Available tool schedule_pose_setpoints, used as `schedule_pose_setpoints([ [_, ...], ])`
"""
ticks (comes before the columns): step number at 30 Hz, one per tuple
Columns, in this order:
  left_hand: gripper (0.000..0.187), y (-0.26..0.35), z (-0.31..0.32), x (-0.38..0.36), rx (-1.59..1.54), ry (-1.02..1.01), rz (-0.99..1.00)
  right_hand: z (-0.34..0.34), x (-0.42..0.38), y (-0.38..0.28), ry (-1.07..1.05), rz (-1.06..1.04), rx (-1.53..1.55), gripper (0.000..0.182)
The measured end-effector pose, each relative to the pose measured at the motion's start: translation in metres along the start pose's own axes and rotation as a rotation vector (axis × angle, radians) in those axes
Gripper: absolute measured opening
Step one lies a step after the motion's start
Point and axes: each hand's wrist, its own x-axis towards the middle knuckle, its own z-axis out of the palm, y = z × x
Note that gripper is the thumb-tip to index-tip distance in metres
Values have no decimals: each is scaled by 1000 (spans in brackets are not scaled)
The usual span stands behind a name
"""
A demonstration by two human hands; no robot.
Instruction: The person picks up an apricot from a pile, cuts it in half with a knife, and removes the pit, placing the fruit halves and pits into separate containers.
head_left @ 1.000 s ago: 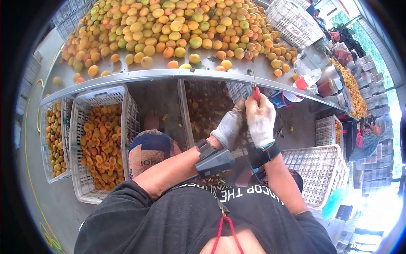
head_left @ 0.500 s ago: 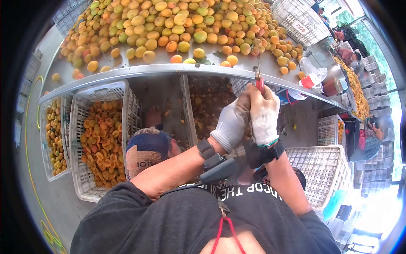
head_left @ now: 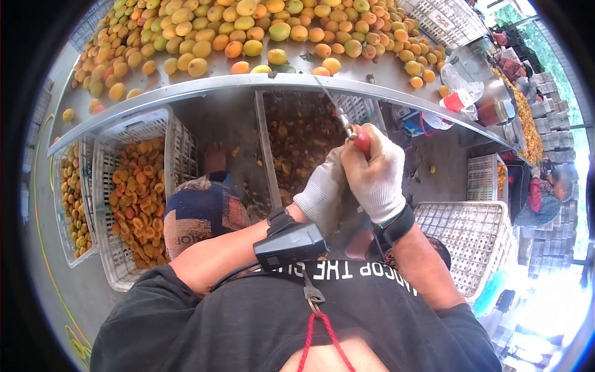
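Observation:
My right hand, in a white knit glove, is closed round the red handle of a thin metal tool, whose shaft points up and to the left. Close against it on the left is my left hand, also gloved, its fingers mostly hidden behind the right hand; what it holds cannot be made out. Both hands are in front of the metal table, where many yellow-orange fruits are piled. Below the hands' level lie dark fruit pieces.
At the left stand a crate of halved fruit and another of small fruit. An empty white crate is at the right. A plastic jar and metal pot stand on the table. A co-worker is far right.
Both hands have moved slightly left and down. The tool has swung from pointing straight up to pointing up-left. The view has shifted a little.

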Motion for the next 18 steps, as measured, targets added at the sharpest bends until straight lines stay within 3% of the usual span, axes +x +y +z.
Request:
schedule_pose_setpoints([
  [2, 46, -8, -9, 3, 43, -81, 9, -4, -3, 1, -33, -1, -1, 7],
  [4, 37, 4, 8, -9, -88, 14, -187, -8, -4, 1, -88, -20, -3, 9],
  [8, 37, 6, 18, -20, -96, 80, -152, -16, -6, 5, -147, -44, 18, 11],
  [11, 35, -4, 11, -17, 139, -8, -99, -24, -3, 2, -238, -209, 16, 6],
  [14, 32, -2, 17, -17, -79, 42, -234, -32, 2, 1, -310, -263, 10, 7],
  [16, 27, 3, 19, -11, 212, -123, 36, -33, 9, 10, -220, -354, 82, 13],
  [18, 24, 14, 21, -2, 521, -294, 307, -32, 18, 18, -93, 27, 386, 4],
])
